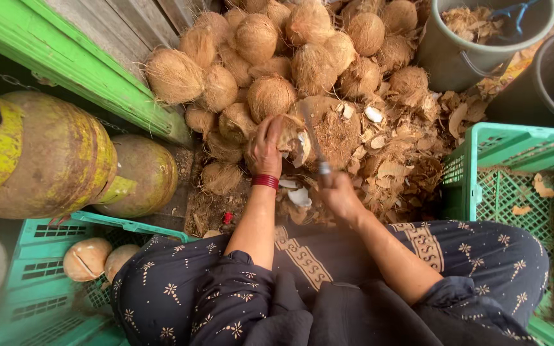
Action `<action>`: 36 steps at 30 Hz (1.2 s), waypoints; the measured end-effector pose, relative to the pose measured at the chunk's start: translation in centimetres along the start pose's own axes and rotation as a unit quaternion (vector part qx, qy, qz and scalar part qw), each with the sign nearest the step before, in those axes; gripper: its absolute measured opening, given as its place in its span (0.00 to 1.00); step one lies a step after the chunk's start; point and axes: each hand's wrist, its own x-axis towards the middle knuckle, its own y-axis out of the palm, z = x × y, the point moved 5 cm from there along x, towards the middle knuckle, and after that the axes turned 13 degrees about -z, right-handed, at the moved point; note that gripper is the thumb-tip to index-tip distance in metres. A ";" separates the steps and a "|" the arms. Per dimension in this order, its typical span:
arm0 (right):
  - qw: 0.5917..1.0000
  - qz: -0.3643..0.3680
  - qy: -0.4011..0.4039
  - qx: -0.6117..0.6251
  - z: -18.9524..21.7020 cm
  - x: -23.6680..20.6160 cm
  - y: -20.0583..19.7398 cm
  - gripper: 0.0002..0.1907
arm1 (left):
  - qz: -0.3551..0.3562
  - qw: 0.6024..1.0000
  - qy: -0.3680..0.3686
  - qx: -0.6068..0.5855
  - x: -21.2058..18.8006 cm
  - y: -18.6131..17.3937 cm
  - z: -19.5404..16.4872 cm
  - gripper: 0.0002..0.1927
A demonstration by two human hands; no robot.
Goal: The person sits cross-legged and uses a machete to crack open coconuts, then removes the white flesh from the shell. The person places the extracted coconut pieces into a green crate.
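Left hand (265, 150) clamped round a half-husked coconut (293, 138), right hand (338, 192) fisted on a knife (315, 144), over husk-littered ground (399, 160) between coconut pile (277, 51), green crates (514, 186), gas cylinders (46, 160).

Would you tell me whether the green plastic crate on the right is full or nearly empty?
Nearly empty: the green plastic crate holds only husk scraps.

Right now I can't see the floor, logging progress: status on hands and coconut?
Left hand grips the part-husked coconut. Right hand holds the knife, blade on the shell. Husk scraps heaped right, whole coconuts behind; nothing blocking.
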 end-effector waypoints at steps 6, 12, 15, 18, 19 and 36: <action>0.980 0.003 0.198 -0.022 -0.8 -0.4 0.3 0.12 | 0.014 0.999 -0.023 -0.026 0.4 0.0 -0.2 0.40; 0.997 0.013 0.013 -0.077 4.2 -1.5 -1.7 0.13 | -0.035 0.999 -0.015 0.011 -0.1 -1.5 -0.5 0.44; 0.990 0.003 -0.114 -0.087 3.6 -1.7 -1.7 0.11 | -0.020 0.999 -0.015 0.021 -0.1 -2.0 -1.1 0.45; 0.995 0.001 0.094 -0.025 -1.0 -0.3 -1.1 0.12 | 0.001 1.000 0.008 0.019 0.5 -1.5 -2.1 0.41; 0.980 -0.011 0.198 0.013 -2.7 0.1 -1.3 0.16 | -0.004 0.999 0.035 0.017 0.5 -1.0 -2.9 0.38; 0.969 -0.024 0.213 -0.120 -4.4 2.1 -2.9 0.05 | 0.082 0.818 -0.548 -0.154 -1.8 0.6 6.2 0.41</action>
